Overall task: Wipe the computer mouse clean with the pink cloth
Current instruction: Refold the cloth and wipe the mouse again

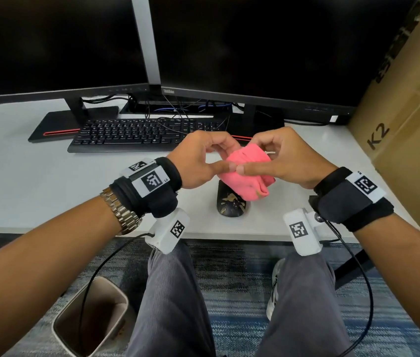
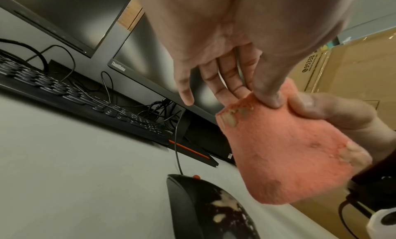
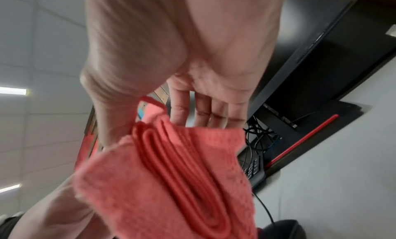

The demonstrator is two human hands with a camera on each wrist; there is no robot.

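Note:
A folded pink cloth [image 1: 248, 173] [image 2: 289, 154] [image 3: 171, 175], stained with pale grime along its edges, hangs in the air just above a black computer mouse [image 1: 229, 206] [image 2: 203, 208] [image 3: 285, 229]. The mouse lies on the white desk near its front edge, smeared with pale dirt on its back. My left hand [image 1: 225, 158] [image 2: 255, 95] pinches the cloth's left side between thumb and fingers. My right hand [image 1: 252, 157] [image 3: 147, 126] pinches its right side the same way. The cloth hides the front of the mouse in the head view.
A black keyboard [image 1: 136, 135] lies behind the hands, with two dark monitors [image 1: 255, 47] on stands beyond it. A large cardboard box [image 1: 409, 124] stands at the desk's right end. A waste bin [image 1: 90, 318] sits on the floor by my left knee.

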